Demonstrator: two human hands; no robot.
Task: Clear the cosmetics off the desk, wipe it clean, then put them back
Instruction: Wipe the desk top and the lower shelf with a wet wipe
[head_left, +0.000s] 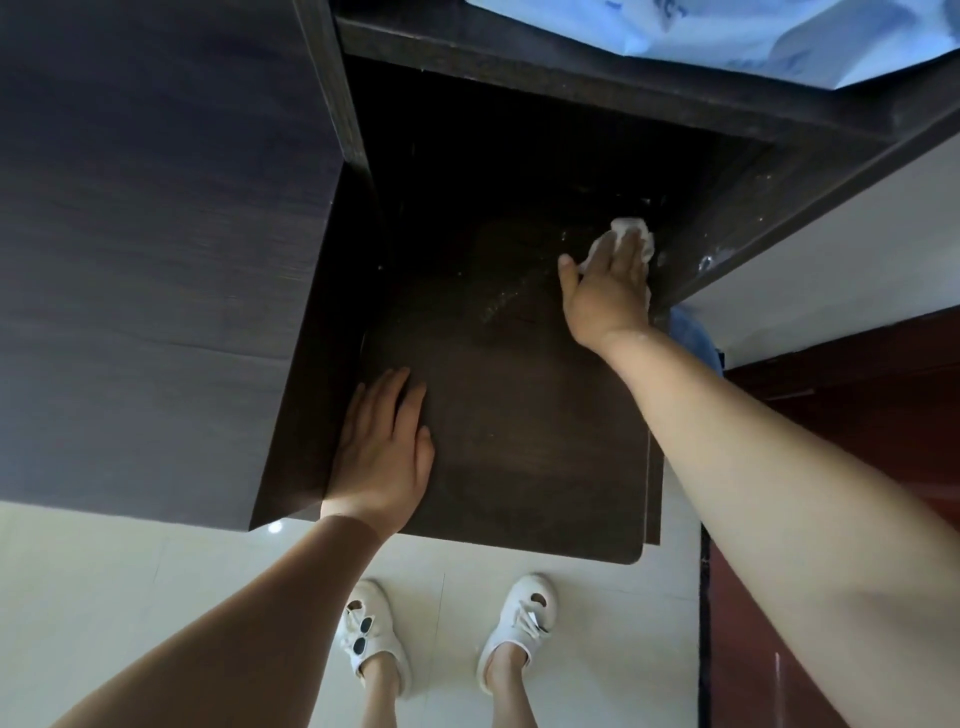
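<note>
The dark brown desk top (519, 441) lies below me, set in a niche between a tall cabinet and a side panel. My right hand (608, 283) presses a crumpled white tissue (631, 231) flat against the desk's far right corner. Pale dusty smears (506, 301) show on the surface just left of that hand. My left hand (384, 447) rests flat, fingers together, on the desk's near left edge beside the cabinet wall. No cosmetics are in view.
A dark wood cabinet (145, 249) fills the left. A shelf (545, 67) overhangs the back of the desk, with blue-white fabric (753, 36) above it. A dusty side panel (737, 218) closes the right. A red-brown door (857, 415) stands further right. My feet in white shoes (519, 629) stand on pale tiles.
</note>
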